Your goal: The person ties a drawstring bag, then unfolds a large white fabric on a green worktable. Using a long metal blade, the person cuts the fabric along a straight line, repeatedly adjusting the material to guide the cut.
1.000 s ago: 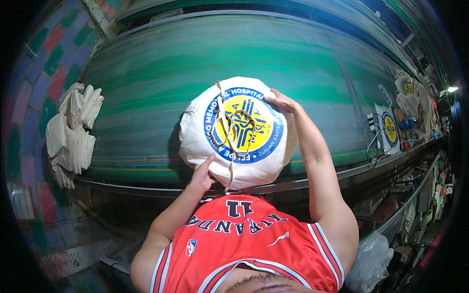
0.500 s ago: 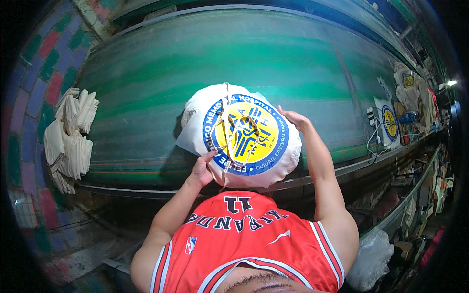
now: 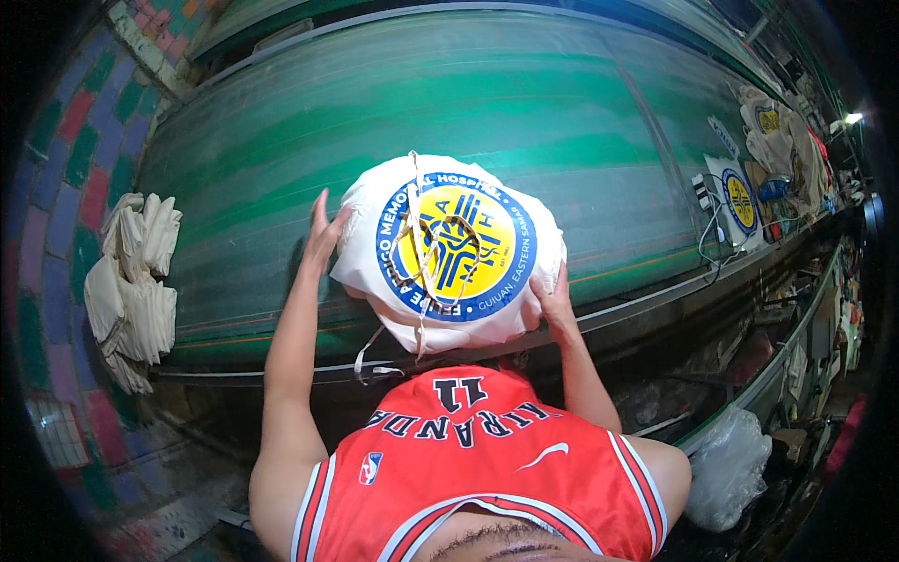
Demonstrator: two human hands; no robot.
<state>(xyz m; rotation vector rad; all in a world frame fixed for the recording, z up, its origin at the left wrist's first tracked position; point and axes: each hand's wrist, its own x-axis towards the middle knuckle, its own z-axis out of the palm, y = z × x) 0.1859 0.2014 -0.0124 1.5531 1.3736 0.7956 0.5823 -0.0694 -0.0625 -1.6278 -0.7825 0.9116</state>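
A full, rounded white cloth drawstring bag (image 3: 375, 314) lies on the green table top, close to its front edge. On its upper face is a large round blue and yellow emblem (image 3: 496, 281). A pale cord (image 3: 419, 225) trails over the emblem, and a loose end hangs at the near left side. My left hand (image 3: 325, 234) is against the bag's left side, fingers stretched upward and apart, thumb side touching the cloth. At the near right side my right hand (image 3: 552, 298) grips the bag, thumb on the cloth; some of its fingers are hidden.
The long green table (image 3: 281, 140) has a metal front edge. Stacks of folded pale cloth (image 3: 140, 281) lie at its left end. At the right are a printed emblem sheet (image 3: 740, 201), cables and more cloth bags (image 3: 773, 140). Clear plastic (image 3: 730, 468) sits below right.
My left hand has moved from the near left edge up to the bag's left side. My right hand has slid down its right side. The bag has shifted slightly left, with a cord end now hanging.
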